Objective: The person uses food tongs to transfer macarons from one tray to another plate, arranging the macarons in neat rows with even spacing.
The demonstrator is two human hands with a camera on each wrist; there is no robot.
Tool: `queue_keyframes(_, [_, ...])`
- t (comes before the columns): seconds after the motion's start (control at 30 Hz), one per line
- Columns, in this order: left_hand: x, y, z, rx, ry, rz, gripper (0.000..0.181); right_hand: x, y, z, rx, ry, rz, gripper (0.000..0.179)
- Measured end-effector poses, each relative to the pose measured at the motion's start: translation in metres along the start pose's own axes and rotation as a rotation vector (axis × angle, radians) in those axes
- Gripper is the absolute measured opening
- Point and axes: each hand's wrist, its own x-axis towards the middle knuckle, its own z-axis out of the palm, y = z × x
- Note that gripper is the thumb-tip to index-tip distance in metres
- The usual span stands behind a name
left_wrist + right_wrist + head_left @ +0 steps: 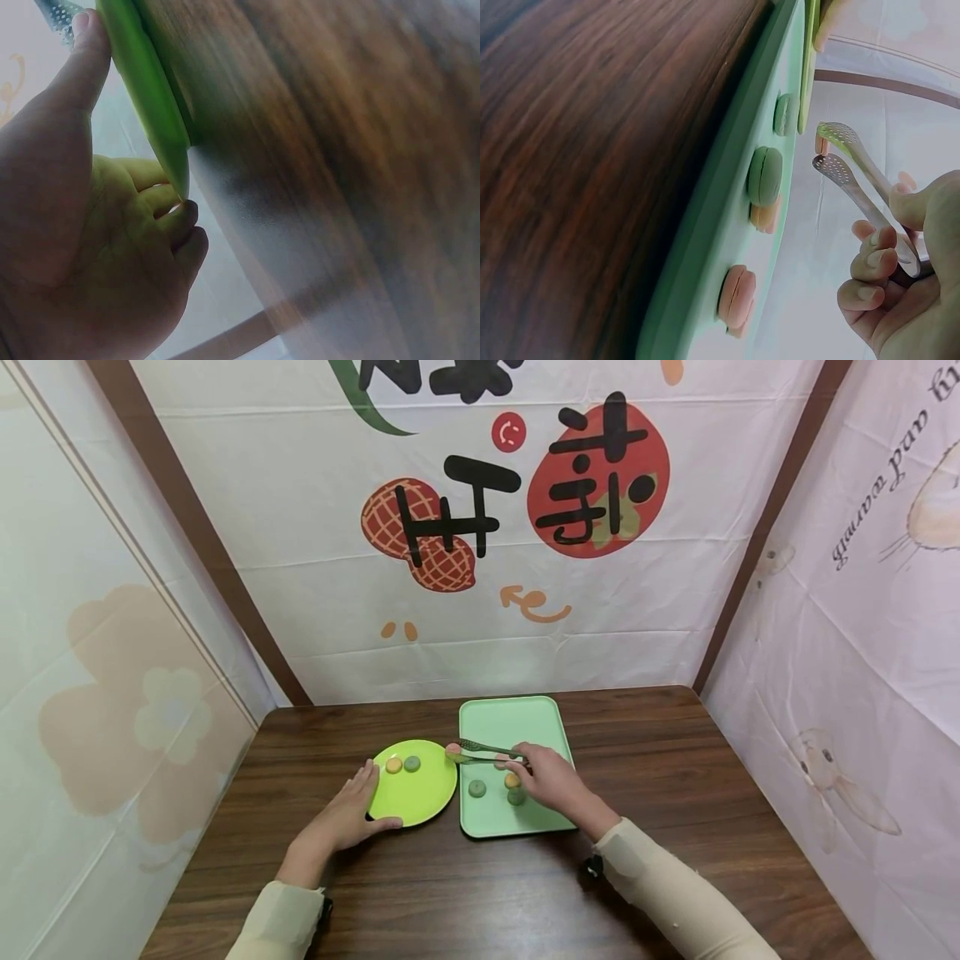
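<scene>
My right hand (pixel 551 781) grips metal tongs (pixel 866 184) with perforated tips, which pinch a pink macaron (pixel 822 142). In the head view the tips overlap the plate's right rim, beside the tray. On the yellow-green plate (pixel 420 797) lie a yellow macaron (pixel 393 765) and a green macaron (pixel 412 764). My left hand (pixel 348 806) rests against that plate's left rim, fingers extended along the edge and thumb at the near side. The mint-green tray (pixel 510 718) carries green macarons (pixel 765 176), a yellow macaron (pixel 512 781) and pink macarons (pixel 737 296), the latter partly hidden by the right hand in the head view.
Plate and tray lie side by side on a dark wooden table (pixel 480 893). Printed cloth (pixel 330 635) hangs behind the far edge, with more cloth at both sides.
</scene>
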Motion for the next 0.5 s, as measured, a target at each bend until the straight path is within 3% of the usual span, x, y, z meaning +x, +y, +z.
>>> queue_keyframes(0.5, [0.001, -0.001, 0.000, 0.006, -0.003, 0.006, 0.122, 0.008, -0.006, 0.011, 0.012, -0.001, -0.055, 0.024])
